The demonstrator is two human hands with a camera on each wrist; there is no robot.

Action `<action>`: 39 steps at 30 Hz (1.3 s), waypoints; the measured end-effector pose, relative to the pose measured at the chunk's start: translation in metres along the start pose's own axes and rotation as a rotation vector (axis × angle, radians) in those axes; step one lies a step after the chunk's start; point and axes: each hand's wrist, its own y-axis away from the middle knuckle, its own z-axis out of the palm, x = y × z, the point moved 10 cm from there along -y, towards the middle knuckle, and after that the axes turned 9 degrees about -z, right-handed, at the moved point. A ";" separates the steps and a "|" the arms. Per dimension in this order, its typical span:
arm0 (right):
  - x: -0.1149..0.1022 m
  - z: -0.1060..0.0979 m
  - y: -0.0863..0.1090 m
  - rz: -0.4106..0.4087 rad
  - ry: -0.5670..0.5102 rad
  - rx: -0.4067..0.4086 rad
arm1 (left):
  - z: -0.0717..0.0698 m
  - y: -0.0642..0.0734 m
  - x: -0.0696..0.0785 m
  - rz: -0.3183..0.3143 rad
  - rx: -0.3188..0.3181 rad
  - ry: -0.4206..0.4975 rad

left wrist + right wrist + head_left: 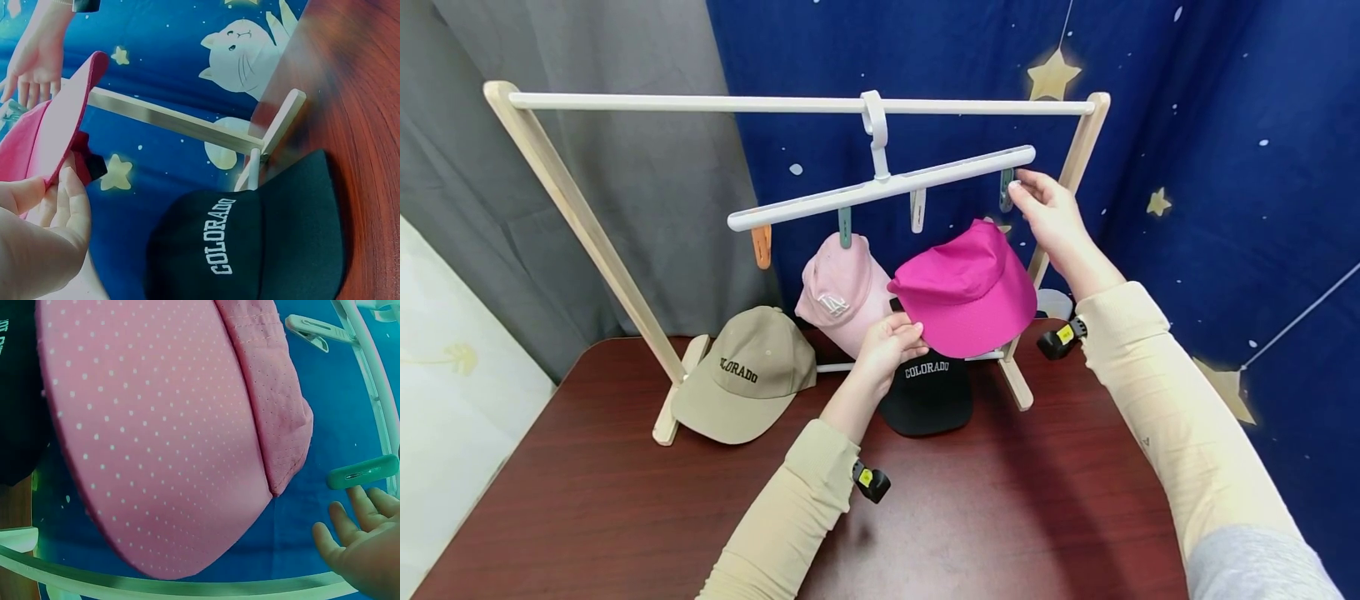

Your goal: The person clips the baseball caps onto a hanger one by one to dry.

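Observation:
My left hand (891,346) pinches the brim of a magenta cap (970,275), thumb against fingers in the left wrist view, and holds it in the air below the hanger. At the raised right end of the white clip hanger (820,202), my right hand (1060,221) has thumb and fingertips on a green clip (1006,190). A gap separates this clip from the magenta cap. Further along hang a white clip (917,211), another green clip (846,227) and an orange clip (762,247). The second green clip overlaps the crown of a pale pink cap (838,287).
A white rail (700,102) on wooden posts (580,212) carries the tilted hanger. On the brown table (737,508) lie a khaki cap (745,367) at left and a black cap (928,400) beneath my left hand. Dark blue curtain (1210,208) hangs behind.

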 end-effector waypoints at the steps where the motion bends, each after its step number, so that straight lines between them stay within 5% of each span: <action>1: 0.000 -0.001 0.000 0.002 0.003 0.007 | 0.000 0.000 0.000 0.001 0.000 0.001; 10: -0.002 -0.006 0.002 -0.014 0.012 0.054 | -0.002 0.001 -0.001 0.002 -0.003 0.012; 27: -0.001 0.000 0.005 -0.039 0.049 0.023 | -0.005 0.000 -0.004 0.001 -0.021 -0.002; 39: 0.015 -0.003 0.009 -0.008 -0.030 0.070 | -0.006 0.000 -0.006 0.011 -0.031 0.004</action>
